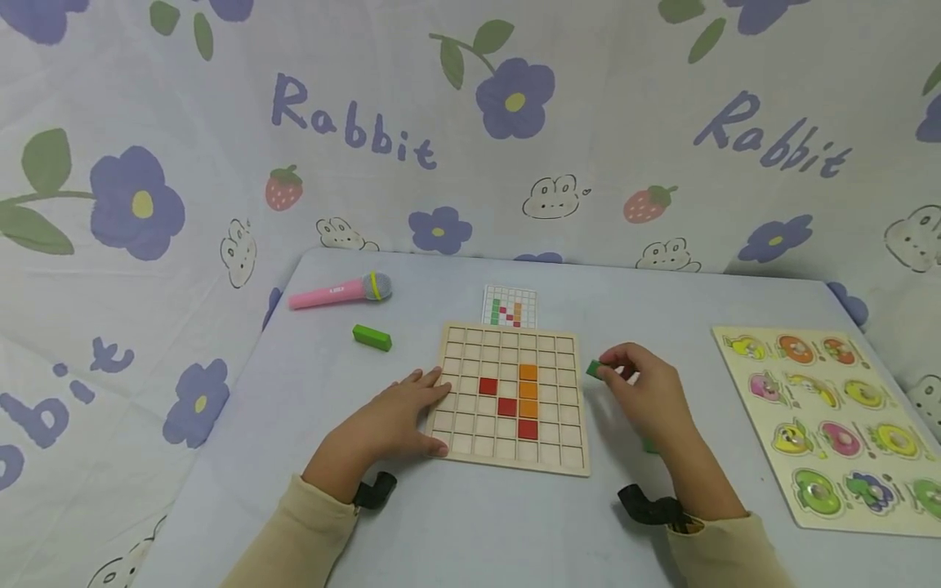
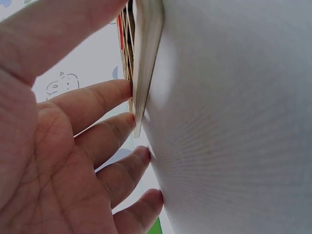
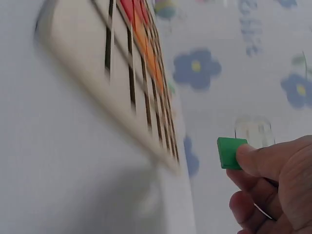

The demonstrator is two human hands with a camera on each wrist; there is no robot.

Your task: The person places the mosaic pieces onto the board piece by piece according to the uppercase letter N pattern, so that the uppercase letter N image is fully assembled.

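Note:
My right hand [image 1: 650, 396] pinches a small green square tile [image 3: 230, 152] between thumb and fingers, just off the right side of a wooden grid board [image 1: 463, 469]. Spread fingers of my left hand [image 1: 397, 412] touch the board's left edge; the left wrist view has their tips at its rim and on the table. Set in the board's cells are an orange column [image 1: 528, 390] and several red tiles [image 1: 507, 407] running in a diagonal. Behind the board lies a pattern card [image 1: 510, 305] with green, red and orange squares, its lower edge partly covered by the board.
Left of the board are a green block [image 1: 372, 337] and a pink toy microphone [image 1: 338, 291]. A fruit puzzle board [image 1: 797, 400] lies on the right. Part of another green piece [image 1: 650, 446] shows beside my right wrist. Patterned cloth hangs behind the table.

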